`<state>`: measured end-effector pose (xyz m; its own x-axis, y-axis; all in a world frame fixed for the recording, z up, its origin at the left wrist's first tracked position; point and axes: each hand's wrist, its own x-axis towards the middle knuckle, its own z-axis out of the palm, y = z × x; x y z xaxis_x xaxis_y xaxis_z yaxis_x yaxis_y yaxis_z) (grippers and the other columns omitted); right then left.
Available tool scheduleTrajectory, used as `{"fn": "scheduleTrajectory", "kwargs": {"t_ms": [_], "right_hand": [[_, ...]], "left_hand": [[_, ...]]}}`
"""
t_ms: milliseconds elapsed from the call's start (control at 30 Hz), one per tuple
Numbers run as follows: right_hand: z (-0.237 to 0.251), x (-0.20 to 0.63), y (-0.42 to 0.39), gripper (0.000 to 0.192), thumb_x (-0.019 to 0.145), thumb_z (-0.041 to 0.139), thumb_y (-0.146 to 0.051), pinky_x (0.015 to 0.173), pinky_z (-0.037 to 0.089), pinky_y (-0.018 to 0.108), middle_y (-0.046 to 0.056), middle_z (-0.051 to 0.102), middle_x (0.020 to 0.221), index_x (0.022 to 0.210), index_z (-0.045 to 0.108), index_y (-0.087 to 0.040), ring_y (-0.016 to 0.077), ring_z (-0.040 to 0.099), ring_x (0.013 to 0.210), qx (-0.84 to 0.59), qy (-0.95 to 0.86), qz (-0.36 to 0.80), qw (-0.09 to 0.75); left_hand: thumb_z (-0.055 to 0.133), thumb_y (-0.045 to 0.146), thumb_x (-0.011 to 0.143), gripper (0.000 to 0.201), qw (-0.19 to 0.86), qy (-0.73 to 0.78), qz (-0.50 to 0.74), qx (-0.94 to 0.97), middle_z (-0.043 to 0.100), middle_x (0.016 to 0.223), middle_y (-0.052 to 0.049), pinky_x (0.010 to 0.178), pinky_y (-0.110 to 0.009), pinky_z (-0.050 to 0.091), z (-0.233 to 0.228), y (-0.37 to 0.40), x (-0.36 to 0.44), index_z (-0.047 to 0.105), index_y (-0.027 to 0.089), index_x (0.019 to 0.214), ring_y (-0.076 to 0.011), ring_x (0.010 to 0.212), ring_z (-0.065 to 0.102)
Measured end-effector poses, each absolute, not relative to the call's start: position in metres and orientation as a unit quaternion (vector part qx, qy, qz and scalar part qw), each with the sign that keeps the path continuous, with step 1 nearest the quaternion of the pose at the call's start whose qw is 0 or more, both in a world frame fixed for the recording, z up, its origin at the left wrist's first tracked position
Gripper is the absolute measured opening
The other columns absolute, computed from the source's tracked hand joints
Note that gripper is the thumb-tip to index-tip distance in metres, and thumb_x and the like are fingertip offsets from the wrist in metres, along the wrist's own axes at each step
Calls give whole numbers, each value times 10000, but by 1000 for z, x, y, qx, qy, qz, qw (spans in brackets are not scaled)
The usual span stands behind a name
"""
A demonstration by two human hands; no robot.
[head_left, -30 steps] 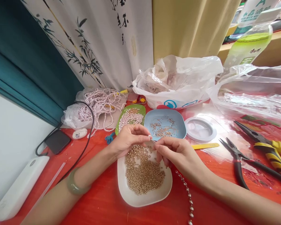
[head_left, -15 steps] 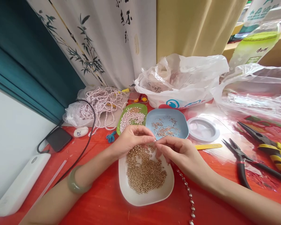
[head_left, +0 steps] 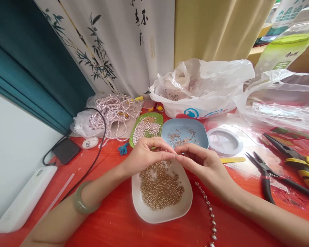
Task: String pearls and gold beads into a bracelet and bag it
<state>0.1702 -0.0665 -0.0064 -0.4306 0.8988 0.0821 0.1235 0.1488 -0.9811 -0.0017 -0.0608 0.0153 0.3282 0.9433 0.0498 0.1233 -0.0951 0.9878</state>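
My left hand (head_left: 149, 153) and my right hand (head_left: 199, 160) meet fingertip to fingertip above the back of a white dish (head_left: 164, 216). Both are closed in a pinch; whatever lies between the fingertips is too small to make out. Loose gold beads (head_left: 161, 190) fill much of the dish. A strand of silvery beads (head_left: 209, 212) runs from beneath my right hand toward the front edge; whether that hand touches it is hidden. Behind my fingers stands a blue dish (head_left: 204, 135) with small metal pins (head_left: 182, 137), beside a green dish (head_left: 161, 118) of pale pink beads (head_left: 146, 127).
Pliers (head_left: 264, 171) and larger yellow-black pliers (head_left: 285, 147) lie at right, near yellow tweezers (head_left: 233, 160) and a white spool (head_left: 225, 141). Plastic bags (head_left: 208, 85) stand behind. At left are pink bead strands (head_left: 110, 109), a black cable (head_left: 103, 120) and a white power strip (head_left: 25, 199).
My right hand has raised its fingers from over the dish, and its fingertips now press against those of my left hand. The view has shifted slightly.
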Motion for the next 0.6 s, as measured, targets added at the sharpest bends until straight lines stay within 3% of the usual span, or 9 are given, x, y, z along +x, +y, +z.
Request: {"fn": "scheduleTrajectory", "kwargs": {"t_ms": [333,467,600], "right_hand": [[-3,171,-66,133,760,481,-237,522,364,232,-12,528,609,656,531,-171,111,461,569,-375,-659,554,344],[-6,171,-64,154,772,483,-266,518,367,233,-11,528,617,664,536,-171,108,462,564,-399,-635,542,380],[-8,170,-62,141,786,480,-245,509,370,225,-19,526,613,670,522,-177,100,460,551,-430,-611,520,413]], "left_hand": [[649,208,693,49,490,454,378,641,621,674,-7,600,-228,413,14,-60,-3,669,166,709,-111,643,544],[534,240,784,153,505,496,271,653,650,725,-23,614,-248,440,12,-61,-4,618,164,887,-133,669,589],[575,149,728,105,384,489,166,766,655,862,-38,725,-298,429,10,-66,-4,636,175,809,-179,801,587]]}}
